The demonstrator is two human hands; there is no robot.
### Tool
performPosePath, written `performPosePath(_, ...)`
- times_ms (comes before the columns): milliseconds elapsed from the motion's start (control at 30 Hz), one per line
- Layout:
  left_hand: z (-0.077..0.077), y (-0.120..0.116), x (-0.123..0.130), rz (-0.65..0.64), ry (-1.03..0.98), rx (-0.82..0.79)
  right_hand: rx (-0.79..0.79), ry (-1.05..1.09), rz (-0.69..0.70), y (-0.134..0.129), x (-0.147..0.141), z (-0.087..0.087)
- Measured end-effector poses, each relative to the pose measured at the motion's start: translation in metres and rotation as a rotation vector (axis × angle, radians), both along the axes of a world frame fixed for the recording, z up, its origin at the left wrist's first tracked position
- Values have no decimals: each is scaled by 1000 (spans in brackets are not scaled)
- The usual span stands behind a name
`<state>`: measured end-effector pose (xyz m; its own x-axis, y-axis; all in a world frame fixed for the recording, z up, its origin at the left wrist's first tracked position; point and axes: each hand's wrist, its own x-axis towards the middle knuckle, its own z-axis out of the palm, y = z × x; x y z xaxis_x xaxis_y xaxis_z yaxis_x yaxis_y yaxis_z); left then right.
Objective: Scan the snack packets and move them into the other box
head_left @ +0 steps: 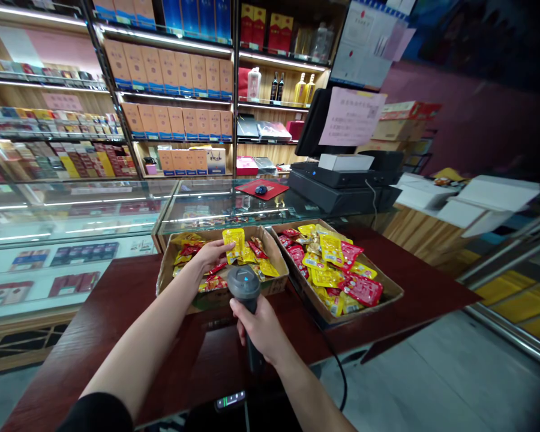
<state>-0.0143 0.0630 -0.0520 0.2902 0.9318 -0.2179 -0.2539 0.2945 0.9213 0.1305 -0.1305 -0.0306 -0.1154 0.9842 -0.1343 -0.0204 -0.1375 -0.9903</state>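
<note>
Pinching a yellow packet [234, 243] by its left side in the left hand [211, 255], fingers clamped on the edge, over the far middle part of the left carton [275, 283]. Cannot tell whether touching the packets below. Gripping a dark handheld scanner [244, 283] in the right hand [261, 327], fingers wrapped around the handle, held roughly upright just on the near side of the left carton. Inside that carton: red and yellow packets [212, 283], loosely mixed. To the right, just beside and set at an angle: right carton [306, 295], heaped fuller with more red and yellow packets. Both on a dark red table [117, 294]. Near, below the scanner: small device [230, 401] with lit display. Farther off: glass counter [198, 207], bearing a red mat [245, 188] with a mouse [261, 190] on top and, to the right, a monitor [309, 126] partly covered by a pink sheet [351, 117]. At the far side: lit shelves [180, 93] of boxes and bottles.
</note>
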Motion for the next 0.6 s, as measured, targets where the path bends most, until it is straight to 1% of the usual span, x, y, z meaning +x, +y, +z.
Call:
performPosePath(133,-2,0,-1,0,61,13,-10,-26,-22,2,2,-6)
performPosePath(267,-5,1,-1,-2,127,25,-10,-19,-39,1,2,-6)
performPosePath(433,-3,-2,0,-5,100,38,-8,-9,-39,1,1,-3)
performPosePath(600,2,-6,3,-13,25,54,-5,-13,-38,1,1,-5)
